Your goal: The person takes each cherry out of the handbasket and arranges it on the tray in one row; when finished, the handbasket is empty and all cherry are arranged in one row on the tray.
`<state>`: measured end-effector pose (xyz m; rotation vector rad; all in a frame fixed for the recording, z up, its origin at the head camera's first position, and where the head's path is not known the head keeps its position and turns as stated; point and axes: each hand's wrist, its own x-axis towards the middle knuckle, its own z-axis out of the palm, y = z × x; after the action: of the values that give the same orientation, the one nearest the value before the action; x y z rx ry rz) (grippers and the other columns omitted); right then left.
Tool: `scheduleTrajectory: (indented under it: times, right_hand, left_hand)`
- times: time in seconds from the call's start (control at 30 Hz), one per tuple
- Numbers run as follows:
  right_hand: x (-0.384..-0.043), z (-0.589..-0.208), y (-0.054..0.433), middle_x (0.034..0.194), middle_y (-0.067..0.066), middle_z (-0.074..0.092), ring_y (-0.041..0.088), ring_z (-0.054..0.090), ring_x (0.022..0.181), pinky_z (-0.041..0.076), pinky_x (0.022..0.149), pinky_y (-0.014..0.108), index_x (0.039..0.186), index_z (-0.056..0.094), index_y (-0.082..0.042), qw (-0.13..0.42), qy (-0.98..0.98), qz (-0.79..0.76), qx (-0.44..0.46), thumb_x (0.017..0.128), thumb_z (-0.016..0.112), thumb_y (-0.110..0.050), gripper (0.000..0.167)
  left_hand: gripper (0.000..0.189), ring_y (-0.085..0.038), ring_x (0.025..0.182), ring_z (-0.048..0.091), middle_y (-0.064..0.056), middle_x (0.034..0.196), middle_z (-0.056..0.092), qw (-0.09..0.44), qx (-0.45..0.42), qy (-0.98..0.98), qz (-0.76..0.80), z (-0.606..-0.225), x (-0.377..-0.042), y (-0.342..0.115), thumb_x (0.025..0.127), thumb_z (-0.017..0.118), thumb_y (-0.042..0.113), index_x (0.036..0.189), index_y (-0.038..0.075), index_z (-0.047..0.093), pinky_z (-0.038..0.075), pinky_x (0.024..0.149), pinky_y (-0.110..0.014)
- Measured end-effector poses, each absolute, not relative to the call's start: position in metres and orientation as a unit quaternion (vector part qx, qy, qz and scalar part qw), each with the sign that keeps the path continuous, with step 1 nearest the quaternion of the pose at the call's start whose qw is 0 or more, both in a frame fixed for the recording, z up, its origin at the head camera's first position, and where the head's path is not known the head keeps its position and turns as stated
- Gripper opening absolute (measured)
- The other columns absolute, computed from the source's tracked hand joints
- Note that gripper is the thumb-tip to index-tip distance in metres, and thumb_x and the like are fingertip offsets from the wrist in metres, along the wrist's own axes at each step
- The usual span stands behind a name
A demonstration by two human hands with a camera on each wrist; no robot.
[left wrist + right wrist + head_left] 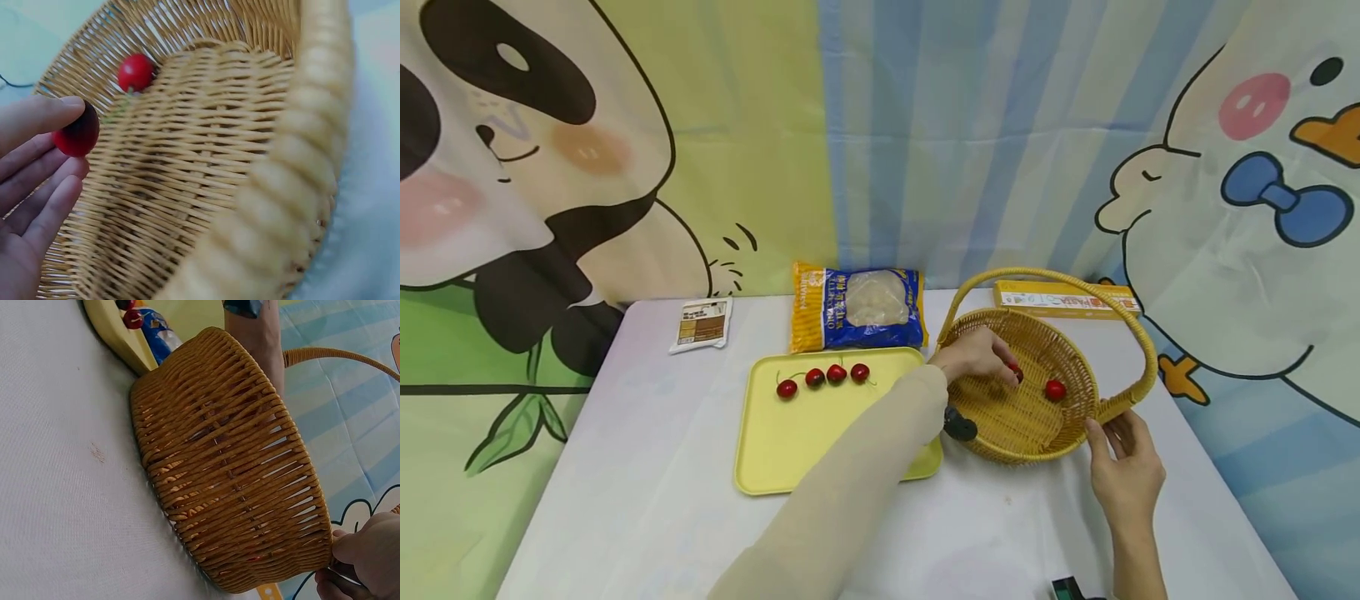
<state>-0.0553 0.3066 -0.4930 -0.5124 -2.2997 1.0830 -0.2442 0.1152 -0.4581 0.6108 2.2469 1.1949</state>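
Note:
My left hand [976, 354] reaches over the near-left rim into a wicker basket [1011, 429] with a tall arched handle. Between its thumb and fingers it pinches a dark red cherry [78, 131], held above the woven bottom. Another cherry [1056, 390] lies inside, toward the basket's right side. My right hand [1127, 471] grips the rim at the right, by the foot of the handle; in the right wrist view its thumb lies against the wicker. Left of the basket, several cherries [837, 374] with stems sit in a row on a yellow tray [767, 471].
Behind the tray lies a blue and yellow plastic food bag [876, 304]. A small white-and-brown packet [702, 323] is at the back left. Behind the basket stands a long yellow pasta box [1060, 300]. A dark object [1067, 588] shows at the front edge of the view.

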Motion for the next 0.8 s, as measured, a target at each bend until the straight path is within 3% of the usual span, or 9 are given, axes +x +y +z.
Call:
scheduleTrajectory:
  times: [0.23, 0.47, 0.67, 0.8]
  right_hand:
    - [-0.053, -0.496, 0.309, 0.142, 0.014, 0.063, 0.020, 0.061, 0.135, 0.047, 0.101, 0.009, 0.151, 0.054, -0.012, 0.266, -0.845, 0.417, -0.200, 0.101, 0.070, -0.016, 0.052]
    - [-0.053, -0.495, 0.307, 0.142, 0.014, 0.064, 0.019, 0.062, 0.134, 0.047, 0.100, 0.008, 0.150, 0.054, -0.012, 0.271, -0.847, 0.412, -0.200, 0.101, 0.069, -0.015, 0.051]
    - [-0.055, -0.495, 0.305, 0.141, 0.016, 0.063, 0.016, 0.062, 0.134, 0.047, 0.100, 0.009, 0.150, 0.055, -0.012, 0.278, -0.843, 0.418, -0.195, 0.101, 0.069, -0.014, 0.051]
    - [-0.056, -0.495, 0.304, 0.142, 0.016, 0.063, 0.016, 0.061, 0.135, 0.047, 0.101, 0.009, 0.150, 0.055, -0.013, 0.277, -0.843, 0.419, -0.195, 0.101, 0.069, -0.014, 0.051]
  left_hand:
    - [0.027, -0.007, 0.094, 0.068, 0.008, 0.100, 0.077, 0.273, 0.249, 0.792, 0.487, -0.450, -0.240, 0.093, 0.084, 0.090, 0.018, 0.110, 0.017, 0.082, 0.056, 0.085, -0.027]
    - [0.033, -0.007, 0.095, 0.072, 0.004, 0.107, 0.078, 0.286, 0.272, 0.750, 0.530, -0.444, -0.233, 0.065, 0.088, 0.086, 0.013, 0.121, 0.015, 0.079, 0.059, 0.096, -0.039]
    - [0.040, -0.008, 0.099, 0.074, 0.006, 0.109, 0.079, 0.278, 0.283, 0.729, 0.557, -0.437, -0.228, 0.035, 0.089, 0.084, 0.012, 0.128, 0.012, 0.076, 0.060, 0.088, -0.027]
    - [0.040, -0.011, 0.100, 0.075, 0.003, 0.110, 0.080, 0.271, 0.287, 0.722, 0.569, -0.434, -0.229, 0.015, 0.089, 0.084, 0.012, 0.128, 0.010, 0.076, 0.060, 0.088, -0.027]
